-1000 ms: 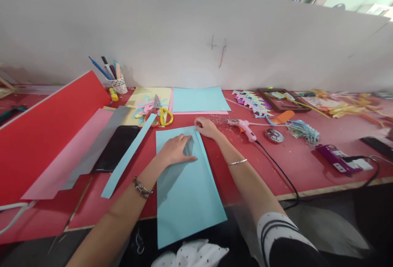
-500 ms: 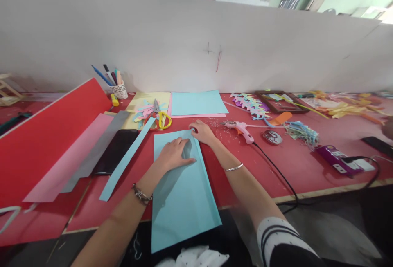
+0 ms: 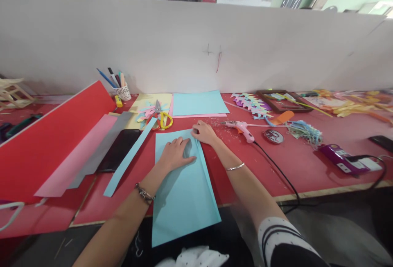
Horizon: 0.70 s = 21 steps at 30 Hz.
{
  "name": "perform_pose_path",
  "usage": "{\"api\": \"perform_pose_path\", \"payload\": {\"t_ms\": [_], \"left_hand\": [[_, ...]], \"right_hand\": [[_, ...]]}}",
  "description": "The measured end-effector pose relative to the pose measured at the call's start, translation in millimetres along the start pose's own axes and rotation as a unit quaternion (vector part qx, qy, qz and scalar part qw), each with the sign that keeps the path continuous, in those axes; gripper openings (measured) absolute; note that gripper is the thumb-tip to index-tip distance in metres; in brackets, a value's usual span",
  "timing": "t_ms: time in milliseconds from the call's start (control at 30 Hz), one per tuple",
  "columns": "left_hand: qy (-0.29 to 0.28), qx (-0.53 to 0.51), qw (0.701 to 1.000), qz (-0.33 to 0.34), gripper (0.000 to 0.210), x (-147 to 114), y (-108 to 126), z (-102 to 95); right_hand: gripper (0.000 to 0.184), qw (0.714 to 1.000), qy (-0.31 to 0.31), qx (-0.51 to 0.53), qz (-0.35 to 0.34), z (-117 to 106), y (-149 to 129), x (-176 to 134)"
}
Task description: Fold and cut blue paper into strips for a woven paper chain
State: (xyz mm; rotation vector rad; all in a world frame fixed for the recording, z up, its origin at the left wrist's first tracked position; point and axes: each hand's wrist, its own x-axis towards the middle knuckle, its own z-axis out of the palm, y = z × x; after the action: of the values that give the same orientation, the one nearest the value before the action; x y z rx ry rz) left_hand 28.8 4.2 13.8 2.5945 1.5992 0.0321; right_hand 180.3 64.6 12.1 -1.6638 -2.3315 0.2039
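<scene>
A light blue sheet of paper (image 3: 184, 205) lies in front of me, its near end reaching past the table's edge. Along its right side runs a narrow folded strip. My left hand (image 3: 175, 154) rests on the sheet, thumb and fingers apart. At the far right corner, my right hand (image 3: 204, 132) has its fingers closed on the folded edge; the fingertips are partly hidden. Left of the sheet is a cut light blue paper strip (image 3: 129, 158). Scissors with red and yellow handles (image 3: 166, 120) lie just beyond, on paper scraps.
A pink glue gun (image 3: 242, 129) with a black cord lies to the right, near a purple power strip (image 3: 342, 158). On the left are a black phone (image 3: 119, 150), a leaning red board (image 3: 61, 136) and a pen cup (image 3: 123, 92). More blue paper (image 3: 201, 102) lies behind.
The view has shifted slightly, so the table's things appear a little to the right. Both hands stay in nearly the same place on the paper.
</scene>
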Motion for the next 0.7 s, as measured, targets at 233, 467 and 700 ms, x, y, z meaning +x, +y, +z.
{"api": "perform_pose_path", "payload": {"t_ms": [233, 467, 700], "left_hand": [[0.011, -0.004, 1.0, 0.0, 0.059, -1, 0, 1.3], [0.014, -0.009, 1.0, 0.004, 0.057, -1, -1, 0.4], [0.014, -0.008, 1.0, 0.007, 0.056, -4, -1, -0.9]], "right_hand": [[0.006, 1.0, -0.014, -0.002, 0.025, -6, -8, -21], [0.01, 0.999, -0.035, 0.008, 0.023, -13, -12, -55], [0.024, 0.998, -0.055, 0.029, 0.018, -20, -17, -108]]}}
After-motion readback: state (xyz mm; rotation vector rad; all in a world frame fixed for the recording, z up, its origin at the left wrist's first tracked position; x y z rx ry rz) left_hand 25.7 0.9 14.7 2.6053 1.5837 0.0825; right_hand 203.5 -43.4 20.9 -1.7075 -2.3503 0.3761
